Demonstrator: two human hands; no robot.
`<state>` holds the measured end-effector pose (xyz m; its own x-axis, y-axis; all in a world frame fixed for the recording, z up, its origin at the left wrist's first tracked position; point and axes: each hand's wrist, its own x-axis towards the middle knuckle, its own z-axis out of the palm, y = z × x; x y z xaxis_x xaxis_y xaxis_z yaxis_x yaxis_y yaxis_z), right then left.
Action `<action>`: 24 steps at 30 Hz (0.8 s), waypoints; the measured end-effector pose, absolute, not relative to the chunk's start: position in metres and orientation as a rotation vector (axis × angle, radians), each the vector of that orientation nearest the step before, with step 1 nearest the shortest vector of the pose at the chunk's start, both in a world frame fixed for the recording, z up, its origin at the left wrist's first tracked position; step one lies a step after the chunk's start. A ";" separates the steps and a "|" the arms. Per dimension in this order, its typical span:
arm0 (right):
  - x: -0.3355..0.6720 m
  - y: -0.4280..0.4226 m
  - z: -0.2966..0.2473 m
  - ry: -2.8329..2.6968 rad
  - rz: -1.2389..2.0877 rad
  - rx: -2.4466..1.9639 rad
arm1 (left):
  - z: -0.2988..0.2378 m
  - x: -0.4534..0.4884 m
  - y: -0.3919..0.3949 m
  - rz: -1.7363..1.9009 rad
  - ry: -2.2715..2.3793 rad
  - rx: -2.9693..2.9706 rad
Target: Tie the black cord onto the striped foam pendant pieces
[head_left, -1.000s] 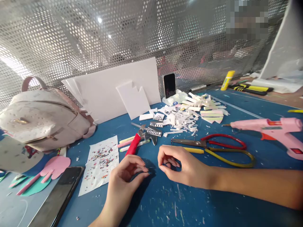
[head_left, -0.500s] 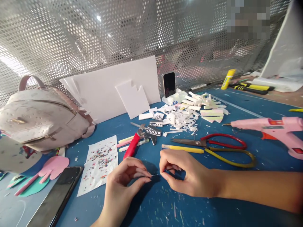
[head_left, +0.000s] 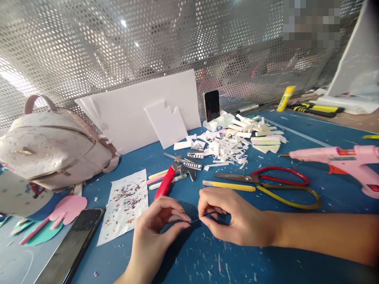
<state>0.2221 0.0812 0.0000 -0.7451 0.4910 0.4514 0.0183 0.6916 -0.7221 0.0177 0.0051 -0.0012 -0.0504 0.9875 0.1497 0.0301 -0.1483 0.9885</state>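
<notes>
Low over the blue table, my left hand (head_left: 161, 227) pinches one end of a thin, pale, needle-like strand (head_left: 194, 220). The other end runs into the pinched thumb and forefinger of my right hand (head_left: 233, 217). A dark thin line shows inside the curl of my right fingers; I cannot tell what it is. Just beyond my left hand lies a red-handled utility knife (head_left: 166, 182). A yellow marker (head_left: 231, 185) and scissors (head_left: 254, 178) with red and yellow handles rest behind my right hand. Left of my hands is a white paper sheet (head_left: 120, 227) scattered with tiny coloured bits.
White foam scraps (head_left: 227, 146) are heaped at the back, before a standing phone (head_left: 212, 104) and white boards (head_left: 133, 118). A pink glue gun (head_left: 334, 156) lies right. A backpack (head_left: 59, 142), another phone (head_left: 72, 244) and a pink cutout (head_left: 69, 207) are left.
My hands have drawn very slightly closer together, with the strand still between them. Otherwise the table looks the same, apart from a tiny shift of the view.
</notes>
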 end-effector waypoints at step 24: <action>0.222 0.081 0.002 -2.247 0.961 -0.397 | -0.002 0.016 0.006 1.345 1.169 1.360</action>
<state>0.2224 0.0807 0.0018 -0.7406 0.4998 0.4491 0.0203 0.6847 -0.7285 0.0161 0.0056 -0.0019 -0.0244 0.9830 0.1819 0.0430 -0.1808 0.9826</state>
